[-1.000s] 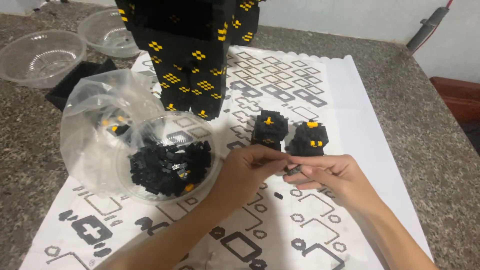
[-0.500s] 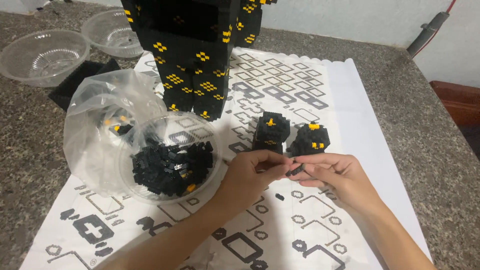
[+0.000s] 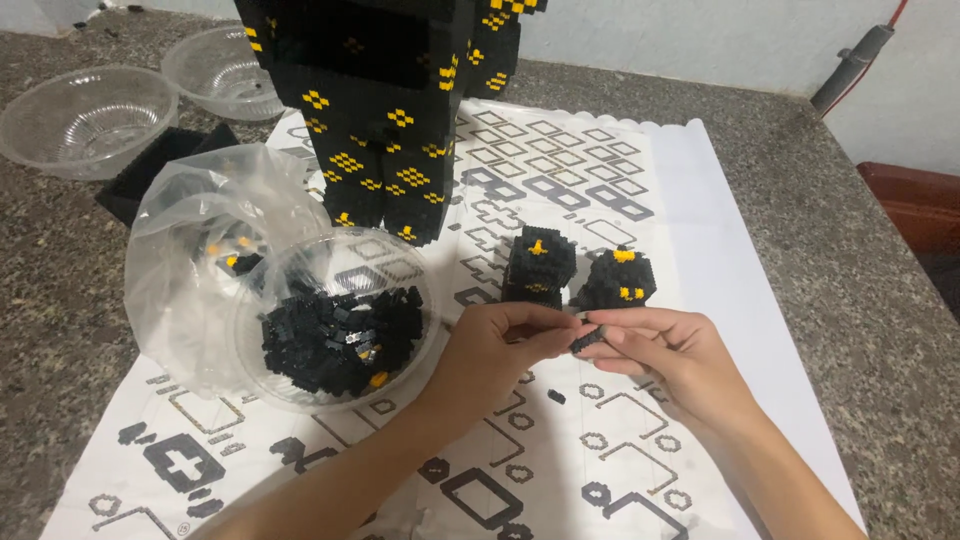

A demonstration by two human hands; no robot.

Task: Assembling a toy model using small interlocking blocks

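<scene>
There is a single view, from a camera worn on the person's head. It looks steeply down and forward over the speckled stone tabletop (image 3: 80,300), close enough that both forearms enter from the bottom edge of the picture. The left hand (image 3: 495,350) and right hand (image 3: 665,355) sit just below the middle. The far edge of the tabletop meets a pale wall along the top. The tall black and yellow brick model (image 3: 385,110) is cut off at the top. The tabletop's right edge runs down the right side.

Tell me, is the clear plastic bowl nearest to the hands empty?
No, the clear plastic bowl on the printed paper sheet holds a heap of small black building bricks.
</scene>
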